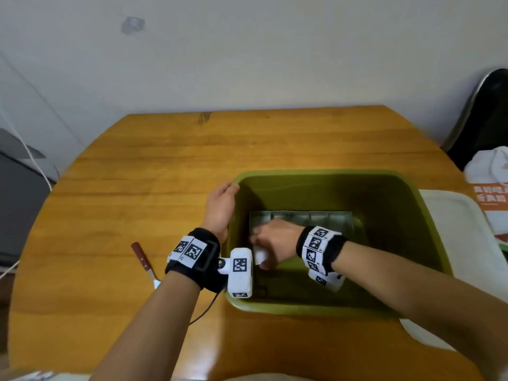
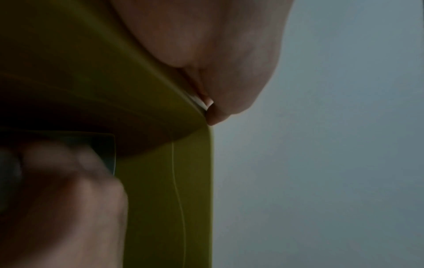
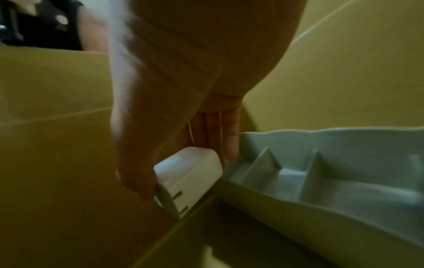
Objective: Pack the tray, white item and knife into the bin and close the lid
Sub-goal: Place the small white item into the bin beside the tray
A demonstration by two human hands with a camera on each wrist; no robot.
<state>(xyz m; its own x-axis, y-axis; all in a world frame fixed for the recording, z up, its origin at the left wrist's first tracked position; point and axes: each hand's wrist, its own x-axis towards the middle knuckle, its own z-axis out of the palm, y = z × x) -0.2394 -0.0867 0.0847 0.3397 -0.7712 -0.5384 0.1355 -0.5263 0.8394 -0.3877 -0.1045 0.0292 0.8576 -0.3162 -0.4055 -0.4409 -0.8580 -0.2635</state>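
Observation:
The olive-green bin (image 1: 412, 193) stands open on the wooden table (image 1: 165, 166). Inside it lies the grey-green compartment tray (image 1: 324, 217) (image 3: 332, 181). My right hand (image 1: 270, 239) is down in the bin beside the tray's left end and pinches the white item (image 1: 260, 255) (image 3: 190, 172), a small white block. My left hand (image 1: 220, 204) rests on the bin's left rim (image 2: 183, 101), fingers along the edge. The knife (image 1: 143, 259) with its brown handle lies on the table left of my left wrist, its blade partly hidden by my arm.
The white lid (image 1: 461, 259) lies on the table against the bin's right side. Printed papers (image 1: 492, 199) and a dark chair (image 1: 489, 116) stand at the right edge. A white cable (image 1: 35, 163) hangs at the left, off the table.

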